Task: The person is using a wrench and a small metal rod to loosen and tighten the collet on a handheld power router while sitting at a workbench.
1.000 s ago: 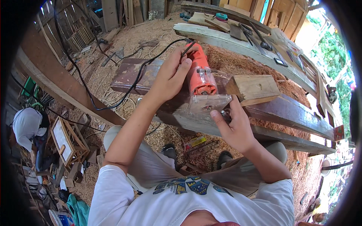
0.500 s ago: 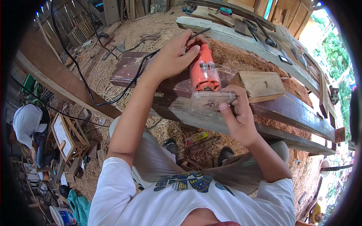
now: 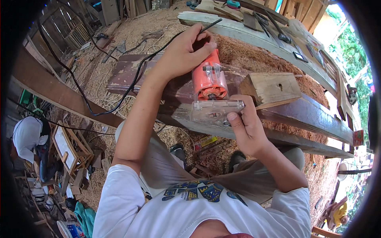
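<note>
An orange trim router [image 3: 209, 77] lies tilted in my hands above a maroon-painted plank, its clear plastic base [image 3: 210, 112] turned toward me. My left hand [image 3: 186, 53] is wrapped round the far end of the orange body, where the black cord [image 3: 137, 75] passes by and loops down to the left. My right hand [image 3: 250, 129] pinches the right edge of the clear base between thumb and fingers. Inside the base, below the motor, the dark metal spindle shows. A wooden block [image 3: 276, 90] rests on the plank just right of the router.
The maroon plank [image 3: 123, 79] and grey beams run across in front of my knees. Hand tools and a phone-like device [image 3: 300, 56] lie on a pale board [image 3: 238, 37] at the far right. Shavings cover the floor. A person in white [image 3: 27, 137] bends at the left.
Both hands have shifted the router slightly left, and its base has tipped so that the spindle shows more plainly. The cord has moved left with it. Both grips are kept.
</note>
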Demonstrator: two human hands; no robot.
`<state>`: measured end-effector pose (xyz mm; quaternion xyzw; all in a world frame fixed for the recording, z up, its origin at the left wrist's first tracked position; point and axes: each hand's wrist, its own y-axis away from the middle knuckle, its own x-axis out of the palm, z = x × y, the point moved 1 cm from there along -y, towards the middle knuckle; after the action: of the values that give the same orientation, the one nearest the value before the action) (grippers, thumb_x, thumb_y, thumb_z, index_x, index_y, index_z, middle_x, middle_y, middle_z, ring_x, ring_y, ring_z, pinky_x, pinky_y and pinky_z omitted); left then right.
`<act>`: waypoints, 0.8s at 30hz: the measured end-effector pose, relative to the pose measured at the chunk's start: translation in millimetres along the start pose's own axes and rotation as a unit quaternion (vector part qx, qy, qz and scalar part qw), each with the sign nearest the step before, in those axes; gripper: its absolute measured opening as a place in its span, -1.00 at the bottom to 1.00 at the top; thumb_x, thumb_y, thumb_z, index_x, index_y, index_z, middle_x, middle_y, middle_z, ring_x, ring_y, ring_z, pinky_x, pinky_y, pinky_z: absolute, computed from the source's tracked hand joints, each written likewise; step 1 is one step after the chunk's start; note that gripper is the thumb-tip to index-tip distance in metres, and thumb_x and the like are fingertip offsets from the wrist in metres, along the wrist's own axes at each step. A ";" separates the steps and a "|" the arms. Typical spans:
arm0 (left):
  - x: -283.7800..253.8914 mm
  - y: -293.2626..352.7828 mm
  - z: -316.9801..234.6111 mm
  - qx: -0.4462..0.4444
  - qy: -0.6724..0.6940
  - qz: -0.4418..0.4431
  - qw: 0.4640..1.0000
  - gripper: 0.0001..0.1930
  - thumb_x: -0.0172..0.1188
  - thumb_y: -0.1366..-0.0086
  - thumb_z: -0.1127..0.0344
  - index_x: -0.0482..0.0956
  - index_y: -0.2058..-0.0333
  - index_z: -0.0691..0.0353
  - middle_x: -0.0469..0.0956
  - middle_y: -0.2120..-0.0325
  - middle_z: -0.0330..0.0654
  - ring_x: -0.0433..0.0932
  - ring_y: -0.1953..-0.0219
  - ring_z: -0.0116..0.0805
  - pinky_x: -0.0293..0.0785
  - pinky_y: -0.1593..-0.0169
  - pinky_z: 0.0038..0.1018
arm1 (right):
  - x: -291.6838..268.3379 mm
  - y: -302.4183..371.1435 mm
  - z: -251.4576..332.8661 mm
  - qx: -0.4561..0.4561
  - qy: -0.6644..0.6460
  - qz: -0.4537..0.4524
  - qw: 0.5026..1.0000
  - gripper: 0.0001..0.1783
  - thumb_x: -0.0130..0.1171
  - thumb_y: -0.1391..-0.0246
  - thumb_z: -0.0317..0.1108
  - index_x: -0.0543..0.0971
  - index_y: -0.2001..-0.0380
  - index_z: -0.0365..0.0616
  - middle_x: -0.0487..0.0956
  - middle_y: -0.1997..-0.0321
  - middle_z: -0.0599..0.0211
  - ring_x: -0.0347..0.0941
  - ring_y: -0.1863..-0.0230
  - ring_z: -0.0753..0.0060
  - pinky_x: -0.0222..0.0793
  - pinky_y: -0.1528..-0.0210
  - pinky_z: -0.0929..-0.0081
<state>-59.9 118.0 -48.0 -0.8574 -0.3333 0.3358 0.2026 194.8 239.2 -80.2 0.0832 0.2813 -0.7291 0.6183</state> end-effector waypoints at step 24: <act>7.6 0.6 12.9 -0.029 0.082 -0.010 0.996 -0.72 0.27 -0.51 0.29 0.52 -0.07 0.29 0.61 0.09 -0.28 0.53 -0.02 -0.54 0.43 -0.18 -0.50 | 10.1 3.4 -8.0 0.018 0.013 -0.059 0.998 -0.66 0.09 -0.50 -0.31 0.29 -0.17 -0.18 0.62 0.21 -0.07 0.63 0.24 -0.18 0.49 0.18 0.19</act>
<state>-64.6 124.6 -60.6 -0.8840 -0.3338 0.2525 0.2081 194.0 234.4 -92.6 0.0872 0.2811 -0.7680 0.5688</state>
